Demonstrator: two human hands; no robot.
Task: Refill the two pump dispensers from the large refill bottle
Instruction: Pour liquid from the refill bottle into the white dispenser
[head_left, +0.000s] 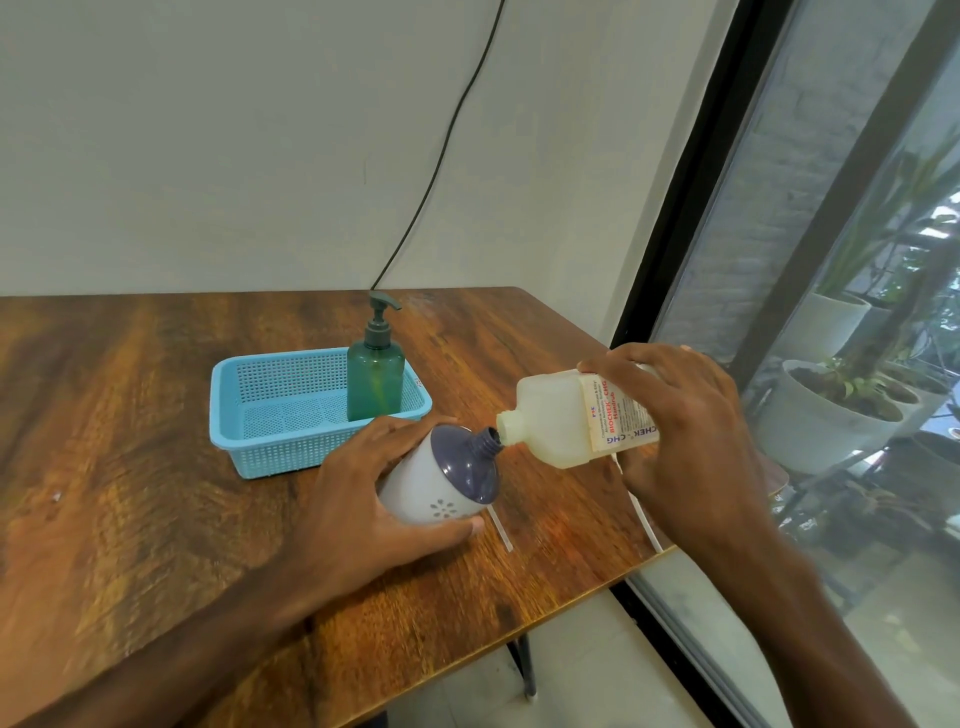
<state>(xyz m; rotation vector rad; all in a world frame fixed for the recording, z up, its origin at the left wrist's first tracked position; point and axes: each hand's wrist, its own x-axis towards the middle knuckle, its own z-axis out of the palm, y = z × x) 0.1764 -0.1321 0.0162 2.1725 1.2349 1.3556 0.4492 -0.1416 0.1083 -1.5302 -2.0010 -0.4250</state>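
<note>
Right now the left hand is wrapped around a white dispenser bottle with a purple-grey shoulder, thumb along its near side and fingers over the far side, holding it tilted above the wooden table so its open threaded neck points up and to the right. The right hand grips the large translucent refill bottle around its labelled body, tipped almost on its side, its uncapped spout touching the dispenser's neck. The refill bottle holds pale yellowish liquid; whether any is flowing cannot be told. Behind the left hand, a teal pump dispenser stands upright with its pump head on, inside the right end of a light blue perforated basket. A thin white tube lies on the table just below the white dispenser. A black cable runs down the wall behind the table.
</note>
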